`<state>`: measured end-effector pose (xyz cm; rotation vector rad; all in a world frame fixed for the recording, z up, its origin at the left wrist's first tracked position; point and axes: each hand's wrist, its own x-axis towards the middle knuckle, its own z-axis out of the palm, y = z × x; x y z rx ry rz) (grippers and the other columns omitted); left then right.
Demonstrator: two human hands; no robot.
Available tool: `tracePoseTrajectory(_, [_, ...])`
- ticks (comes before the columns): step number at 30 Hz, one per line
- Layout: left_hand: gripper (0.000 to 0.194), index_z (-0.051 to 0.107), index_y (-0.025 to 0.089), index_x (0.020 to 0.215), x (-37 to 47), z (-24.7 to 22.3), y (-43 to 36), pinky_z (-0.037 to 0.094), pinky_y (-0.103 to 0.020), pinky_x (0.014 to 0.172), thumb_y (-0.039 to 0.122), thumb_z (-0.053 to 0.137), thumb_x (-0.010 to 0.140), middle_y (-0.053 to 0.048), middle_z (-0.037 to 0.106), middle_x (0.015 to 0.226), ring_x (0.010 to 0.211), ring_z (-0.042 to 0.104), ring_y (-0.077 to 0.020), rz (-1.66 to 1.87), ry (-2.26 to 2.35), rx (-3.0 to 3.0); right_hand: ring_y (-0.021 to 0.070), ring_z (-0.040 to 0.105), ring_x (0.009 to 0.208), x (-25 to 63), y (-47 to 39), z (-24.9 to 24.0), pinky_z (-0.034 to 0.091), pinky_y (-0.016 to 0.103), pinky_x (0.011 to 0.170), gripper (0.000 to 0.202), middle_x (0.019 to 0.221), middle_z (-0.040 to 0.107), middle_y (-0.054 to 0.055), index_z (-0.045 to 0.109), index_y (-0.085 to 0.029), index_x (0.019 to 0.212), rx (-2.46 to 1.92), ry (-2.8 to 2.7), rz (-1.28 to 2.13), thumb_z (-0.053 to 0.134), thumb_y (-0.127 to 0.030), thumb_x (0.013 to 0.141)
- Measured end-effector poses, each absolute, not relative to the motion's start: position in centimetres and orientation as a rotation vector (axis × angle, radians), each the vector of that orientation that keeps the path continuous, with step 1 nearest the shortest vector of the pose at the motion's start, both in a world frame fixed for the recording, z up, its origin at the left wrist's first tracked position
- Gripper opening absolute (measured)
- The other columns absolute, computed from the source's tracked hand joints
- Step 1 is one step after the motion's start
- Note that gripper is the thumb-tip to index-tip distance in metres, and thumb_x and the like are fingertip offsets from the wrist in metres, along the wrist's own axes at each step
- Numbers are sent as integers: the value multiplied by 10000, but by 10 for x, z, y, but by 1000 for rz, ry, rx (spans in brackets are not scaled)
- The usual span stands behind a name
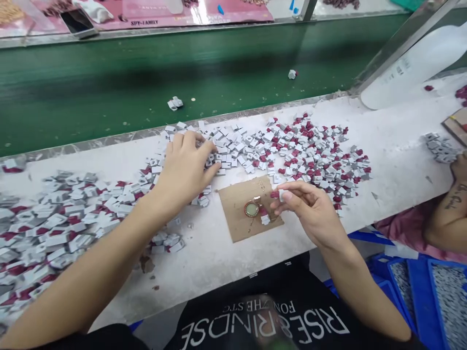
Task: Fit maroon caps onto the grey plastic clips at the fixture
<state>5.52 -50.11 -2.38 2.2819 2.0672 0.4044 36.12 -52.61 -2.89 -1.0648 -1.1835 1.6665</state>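
Note:
My right hand pinches a small grey plastic piece with a maroon part between thumb and fingertips, above the right edge of a cardboard square. On the cardboard lie a round gold-rimmed object with a pale face, thin chain-like bits and another grey-and-maroon piece. My left hand reaches over a pile of loose grey pieces. Its thumb and forefinger are apart, with the fingertips among the pieces; the other fingertips are partly hidden.
Grey-and-maroon pieces spread on the right, and a larger heap covers the left. A green conveyor belt runs behind the white table. A white bottle lies near a metal post. Another person's arm rests at the far right, above blue bins.

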Motion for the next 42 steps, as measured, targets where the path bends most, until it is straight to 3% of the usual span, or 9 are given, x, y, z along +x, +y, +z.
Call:
tracePoseTrajectory(6, [232, 755, 227, 1243, 62, -36, -510, 518, -659, 1164, 275, 620, 1060, -211, 627, 1473, 1393, 569, -471, 569, 2086, 2339, 145, 746, 670, 362, -533, -38, 675, 285, 653, 179, 898, 836, 33, 914, -260, 966, -1073, -1259, 1467, 950, -436, 963])
tracePoseTrajectory(12, [230, 768, 197, 1239, 67, -39, -519, 498, -626, 1178, 265, 651, 1052, -218, 664, 1452, 1362, 587, -451, 572, 2066, 2368, 142, 773, 622, 359, -544, -44, 692, 265, 584, 203, 827, 816, 2, 913, -275, 986, -1021, -1094, 1626, 991, -451, 920])
tracePoseTrajectory(20, [251, 791, 203, 1244, 72, -39, -529, 469, -693, 1150, 236, 641, 1046, -240, 637, 1530, 1412, 547, -500, 599, 2123, 2368, 218, 900, 842, 357, -551, -41, 773, 312, 805, 302, 865, 890, 20, 907, -273, 986, -1069, -891, 1747, 1091, -407, 787])
tracePoseTrajectory(24, [251, 809, 240, 1190, 67, -41, -531, 476, -688, 1139, 192, 601, 1058, -210, 643, 1524, 1407, 544, -485, 544, 2081, 2404, 224, 900, 820, 359, -552, -39, 781, 352, 856, 328, 857, 893, 21, 914, -274, 999, -1098, -895, 1724, 1104, -394, 760])
tracePoseTrajectory(30, [176, 820, 250, 1115, 65, -40, -522, 447, -706, 1174, 229, 653, 1062, -188, 644, 1538, 1431, 527, -490, 578, 2025, 2347, 264, 897, 762, 357, -552, -39, 790, 376, 708, 267, 864, 900, 54, 904, -242, 931, -1100, -1031, 1683, 1070, -415, 812])
tracePoseTrajectory(34, [202, 798, 260, 1205, 71, -21, -531, 494, -636, 1192, 302, 636, 1093, -157, 704, 1436, 1404, 590, -422, 767, 1897, 2161, 241, 876, 694, 355, -552, -38, 790, 373, 671, 246, 839, 894, 46, 909, -236, 925, -1128, -1128, 1620, 1053, -412, 832])
tracePoseTrajectory(36, [219, 779, 267, 1251, 74, -11, -541, 579, -555, 1092, 339, 648, 1090, -124, 769, 1265, 1241, 699, -361, 869, 1807, 1962, 246, 881, 720, 353, -553, -38, 788, 369, 665, 234, 821, 887, 46, 913, -235, 941, -1145, -1175, 1584, 1033, -418, 857])
tracePoseTrajectory(39, [229, 737, 264, 1256, 77, -4, -556, 645, -443, 810, 391, 694, 1071, -69, 809, 946, 879, 782, -282, 951, 1635, 1577, 231, 867, 704, 352, -555, -38, 771, 343, 641, 216, 790, 874, 44, 919, -236, 965, -1176, -1245, 1559, 998, -425, 898])
tracePoseTrajectory(42, [231, 710, 275, 1204, 79, -7, -566, 666, -410, 732, 392, 788, 1021, -68, 845, 906, 884, 842, -291, 991, 1425, 1284, 216, 841, 670, 352, -556, -39, 757, 339, 630, 231, 785, 868, 47, 920, -234, 983, -1217, -1309, 1546, 980, -447, 915])
